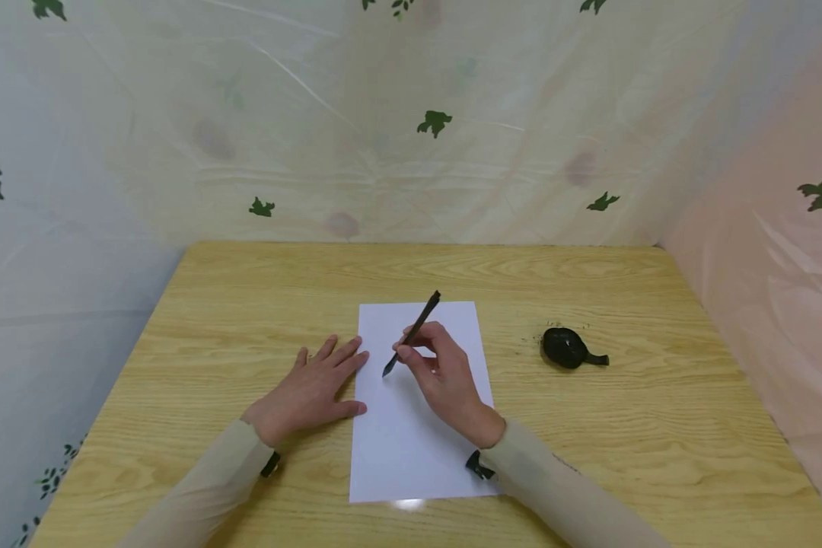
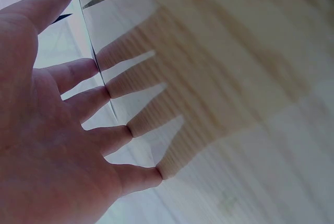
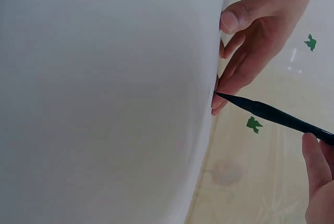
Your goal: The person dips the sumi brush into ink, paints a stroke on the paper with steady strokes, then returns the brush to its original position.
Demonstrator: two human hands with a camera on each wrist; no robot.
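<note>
A white sheet of paper (image 1: 411, 457) lies upright on the wooden table. My right hand (image 1: 450, 384) pinches a dark writing brush (image 1: 421, 321) between thumb and fingers, its handle leaning up and to the right. The brush's black pointed tip is close over the paper's left half; in the right wrist view the brush (image 3: 276, 115) has its tip right at the paper's surface line. My left hand (image 1: 310, 392) rests flat with fingers spread, its thumb and nearest fingertips on the paper's left edge. In the left wrist view that hand's palm (image 2: 52, 125) shows, fingertips on the tabletop.
Right of the paper sits a small glossy black dish (image 1: 565, 348) with a short handle, dark specks scattered around it. The wooden table (image 1: 246, 281) is enclosed at the back and sides by pale curtains (image 1: 356, 152) with green leaf prints.
</note>
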